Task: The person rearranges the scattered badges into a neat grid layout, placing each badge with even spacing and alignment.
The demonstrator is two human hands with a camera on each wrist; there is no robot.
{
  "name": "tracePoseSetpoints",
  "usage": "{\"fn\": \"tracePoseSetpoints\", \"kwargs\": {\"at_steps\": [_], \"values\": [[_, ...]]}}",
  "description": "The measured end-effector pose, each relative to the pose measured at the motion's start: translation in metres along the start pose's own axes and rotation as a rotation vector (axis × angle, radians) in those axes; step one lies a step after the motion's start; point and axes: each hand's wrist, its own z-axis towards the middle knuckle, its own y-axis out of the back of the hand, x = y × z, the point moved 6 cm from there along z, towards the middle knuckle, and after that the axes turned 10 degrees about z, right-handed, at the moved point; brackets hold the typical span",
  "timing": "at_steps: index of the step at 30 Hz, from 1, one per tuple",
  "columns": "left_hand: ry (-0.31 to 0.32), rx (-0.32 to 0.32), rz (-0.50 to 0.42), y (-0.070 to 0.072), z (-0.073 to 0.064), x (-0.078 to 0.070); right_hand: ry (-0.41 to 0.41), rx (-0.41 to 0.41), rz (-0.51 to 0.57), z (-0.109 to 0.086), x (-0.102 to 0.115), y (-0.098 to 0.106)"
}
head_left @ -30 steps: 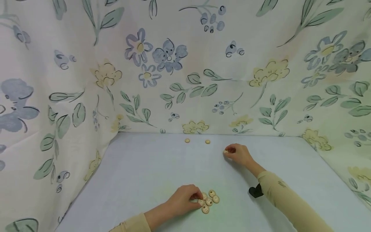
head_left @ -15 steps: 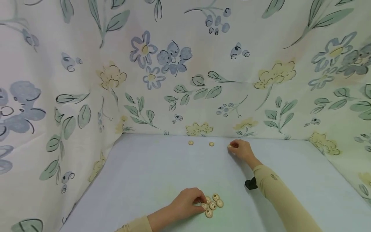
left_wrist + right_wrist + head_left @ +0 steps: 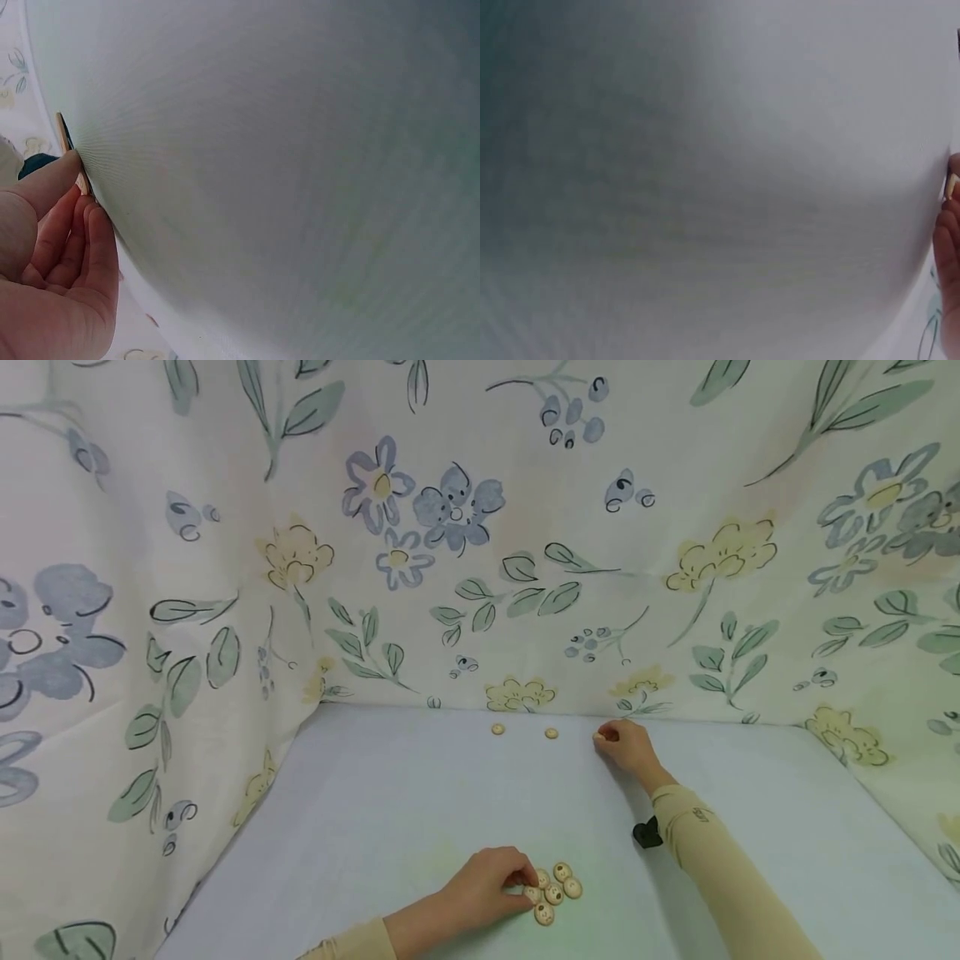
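Note:
Near the front of the white table, several small round wooden discs (image 3: 553, 894) with dark printed marks lie bunched together. My left hand (image 3: 487, 887) is at the left side of the bunch, thumb and fingertips pinching one disc (image 3: 532, 895) at its edges. In the left wrist view, a thin disc (image 3: 62, 133) shows edge-on by the thumb. Toward the far edge, my right hand (image 3: 628, 750) pinches another disc (image 3: 599, 737) at the tabletop. The right wrist view catches only part of that hand (image 3: 949, 247) and a sliver of the disc (image 3: 951, 186).
Two discs lie spaced apart along the far side, one at the left (image 3: 498, 729) and one nearer my right hand (image 3: 551, 733). Floral curtain (image 3: 465, 568) hangs behind the table and at both sides. A black object (image 3: 647, 833) shows beside the right sleeve.
My right hand has carried its disc farther back, roughly into line with the two far discs. The left hand stays at the bunch. The head view has shifted slightly.

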Motion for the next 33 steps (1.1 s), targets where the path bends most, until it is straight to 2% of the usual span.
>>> {"fn": "tracePoseSetpoints", "kwargs": {"at_steps": [11,18,25,33], "values": [[-0.014,-0.013,0.012,0.001,0.000,0.000,-0.005,-0.011,-0.009,0.000,0.000,0.000],[-0.010,-0.012,0.005,0.000,0.000,0.000,-0.034,-0.052,0.009,-0.011,0.000,0.003],[-0.019,-0.022,-0.001,0.000,-0.001,-0.001,-0.116,-0.083,0.126,-0.033,0.005,0.009],[-0.033,-0.032,-0.007,0.000,-0.001,-0.002,-0.180,-0.032,0.264,-0.057,0.011,0.004]]}}
